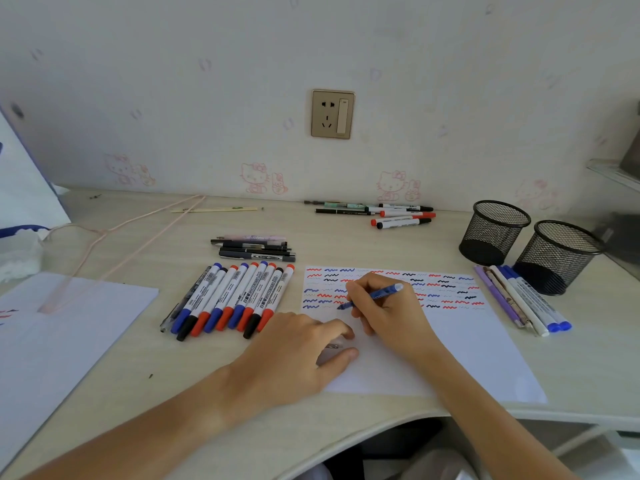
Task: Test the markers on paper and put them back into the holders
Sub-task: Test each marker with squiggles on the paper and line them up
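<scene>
Two holders: both black mesh holders [493,232] stood upright at the far right of the surface [588,358] with nothing showing above their rims, so I judged every marker was yet to go back.
Paper: the test sheet [450,348] lay flat in front of me, its upper part filled with rows of red, blue and black squiggles, its lower part bare for more.
Marker row: a fan of capped markers [235,296] lay just left of the sheet, side by side, touching, within reach of my left hand.
Side group: a few pens [523,299] lay just right of the sheet beside the nearer holder, probably tried and waiting.
Left hand: my left hand [298,351] rested on the sheet's lower left corner, seemingly to keep it from sliding; its fingers curled round a small object, possibly the cap, though I could not tell.
Right hand: my right hand [384,306] held its grip closed round the blue pen [372,296].
Pen against grip: barrel slanting up and right out of my fingers, tip low at the left, at the paper beside the last squiggles.
</scene>
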